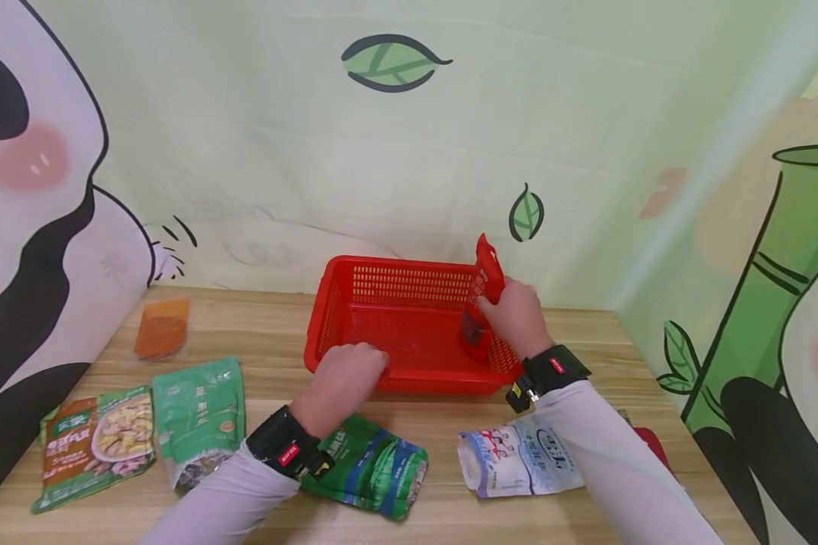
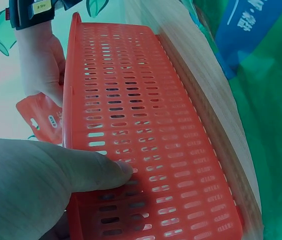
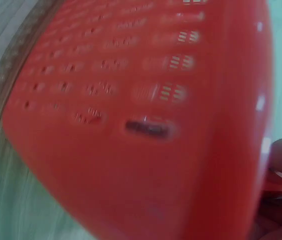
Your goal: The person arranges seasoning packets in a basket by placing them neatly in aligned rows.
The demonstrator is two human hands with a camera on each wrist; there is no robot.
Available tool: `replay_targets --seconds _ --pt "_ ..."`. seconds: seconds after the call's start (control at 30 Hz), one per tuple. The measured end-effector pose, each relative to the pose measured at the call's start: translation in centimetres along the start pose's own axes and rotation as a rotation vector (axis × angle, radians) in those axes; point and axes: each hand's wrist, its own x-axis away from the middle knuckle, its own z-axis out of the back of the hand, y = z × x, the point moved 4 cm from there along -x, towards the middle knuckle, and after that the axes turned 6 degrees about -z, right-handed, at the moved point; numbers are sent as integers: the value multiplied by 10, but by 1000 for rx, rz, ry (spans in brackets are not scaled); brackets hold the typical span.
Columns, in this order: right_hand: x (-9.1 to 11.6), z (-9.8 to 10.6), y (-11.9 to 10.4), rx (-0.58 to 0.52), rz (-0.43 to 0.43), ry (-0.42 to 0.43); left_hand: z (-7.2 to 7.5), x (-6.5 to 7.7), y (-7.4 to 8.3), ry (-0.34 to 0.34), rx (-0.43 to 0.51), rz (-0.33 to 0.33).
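A red plastic basket (image 1: 443, 382) with slotted walls stands at the back of the table. My left hand (image 1: 341, 382) holds its near rim toward the left; in the left wrist view the thumb (image 2: 98, 171) lies against the outer wall, the other fingers mostly hidden behind the rim. With my right hand (image 1: 520, 318) I grip a red pouch (image 1: 488, 276), upright inside the basket's right end. The pouch's lower part reaches down near the basket floor. In the right wrist view the basket wall (image 3: 131, 165) covers most of that hand's work.
A green-and-blue pouch (image 1: 375, 469) lies before the basket, a white-and-blue pouch (image 1: 525, 458) beneath my right forearm. At left lie a teal pouch (image 1: 201, 412), a brown-and-green food packet (image 1: 98, 443) and an orange packet (image 1: 162, 328). A printed cloth (image 1: 266, 151) hangs behind.
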Motion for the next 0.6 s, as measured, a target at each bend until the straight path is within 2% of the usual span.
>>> replay_targets --seconds 0.6 --pt "4 -4 -2 16 35 43 0 -1 0 -10 -16 11"
